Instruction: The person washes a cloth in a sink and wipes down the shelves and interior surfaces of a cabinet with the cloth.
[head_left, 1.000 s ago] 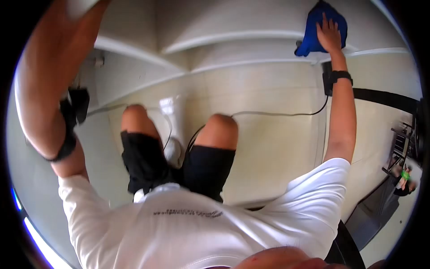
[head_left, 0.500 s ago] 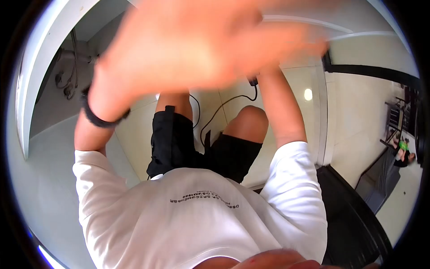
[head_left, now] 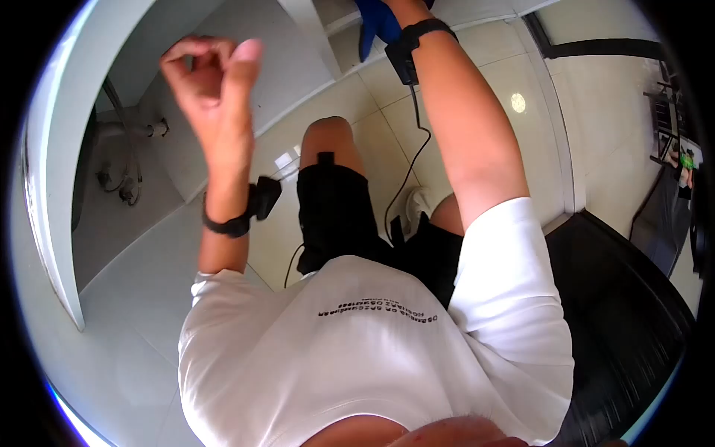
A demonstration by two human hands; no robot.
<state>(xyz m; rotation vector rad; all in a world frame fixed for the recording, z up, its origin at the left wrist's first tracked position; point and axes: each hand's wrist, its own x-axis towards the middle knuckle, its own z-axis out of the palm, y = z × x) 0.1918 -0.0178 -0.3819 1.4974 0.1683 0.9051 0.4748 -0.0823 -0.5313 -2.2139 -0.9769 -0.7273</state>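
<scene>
My left hand (head_left: 212, 93) is raised at the upper left, with its fingers loosely curled, the thumb side apart and nothing held. A black wrist strap with a small box (head_left: 262, 199) sits on that wrist. At the top edge, my right hand (head_left: 406, 9) is partly cut off by the frame. A blue cloth (head_left: 378, 22) shows on both sides of it and hangs down, apparently in its grasp; the fingertips are hidden. My right wrist also wears a black strap with a box (head_left: 402, 59), from which a black cable (head_left: 421, 134) runs down toward my legs.
On the left is a white cabinet panel (head_left: 52, 186), with pipes and hoses (head_left: 126, 182) inside the recess. Glossy floor tiles (head_left: 387, 112) lie around my knees. A black ribbed surface (head_left: 618, 313) is at the right, and a person (head_left: 684, 167) is far off beyond the doorway.
My left hand has moved left and away from the camera, where it had filled the top of the view as a blur. My right arm reaches further up, and the blue cloth now shows.
</scene>
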